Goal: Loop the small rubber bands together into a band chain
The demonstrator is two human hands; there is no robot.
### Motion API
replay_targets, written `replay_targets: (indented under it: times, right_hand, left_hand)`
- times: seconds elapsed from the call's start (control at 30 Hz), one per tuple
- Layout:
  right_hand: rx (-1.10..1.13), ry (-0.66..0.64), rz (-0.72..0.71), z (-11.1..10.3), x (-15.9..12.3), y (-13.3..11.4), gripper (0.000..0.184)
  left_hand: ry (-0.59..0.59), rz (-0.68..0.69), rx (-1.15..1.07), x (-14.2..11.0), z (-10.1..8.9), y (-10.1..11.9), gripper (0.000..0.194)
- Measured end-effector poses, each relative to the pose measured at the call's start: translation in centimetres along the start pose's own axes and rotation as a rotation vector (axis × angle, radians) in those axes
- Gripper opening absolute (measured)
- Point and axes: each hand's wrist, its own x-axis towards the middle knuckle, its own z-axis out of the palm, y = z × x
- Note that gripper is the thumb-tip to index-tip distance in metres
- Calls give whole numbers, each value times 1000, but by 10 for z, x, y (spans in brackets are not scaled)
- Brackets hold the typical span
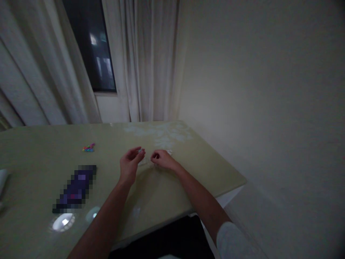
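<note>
Above the table, my left hand (pixel 129 164) is closed, its thumb and fingertips pinched round something small and pale that is too tiny to name. My right hand (pixel 164 159) faces it a short gap away, fingers curled together. What it holds, if anything, is hidden. Small white pieces (pixel 169 152) lie just behind my right hand, partly covered by it. Between and below the hands, a faint clear or whitish item (pixel 142 163) rests on the tabletop, too dim to make out. A little cluster of bright multicoloured pieces (pixel 88 148) sits farther left.
The glossy pale table (pixel 161 201) has its right corner near the wall (pixel 264 90). A dark, blurred-out flat rectangular object (pixel 77 189) lies to the left of my left forearm. A white object (pixel 2 180) shows at the left edge. Curtains (pixel 153 61) hang behind the table.
</note>
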Motion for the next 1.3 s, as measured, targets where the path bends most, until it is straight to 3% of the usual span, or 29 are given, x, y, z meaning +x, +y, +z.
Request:
replay_targets:
  times: [0.2, 0.43, 0.77, 1.0, 1.3]
  right_hand:
    - [309, 162, 11, -4, -6, 18, 10]
    - [529, 179, -99, 1, -6, 10, 27]
    - [475, 285, -212, -2, -14, -1, 15]
    - [461, 246, -248, -6, -19, -9, 6]
    - [549, 229, -165, -2, -15, -1, 18]
  left_hand:
    - [-106, -25, 49, -8, 6, -2, 23]
    - [-161, -25, 125, -12, 9, -5, 24]
    - [-181, -2, 130, -14, 8, -7, 27]
    - [-156, 9, 146, -14, 9, -8, 26]
    - [-154, 66, 208, -14, 9, -6, 27]
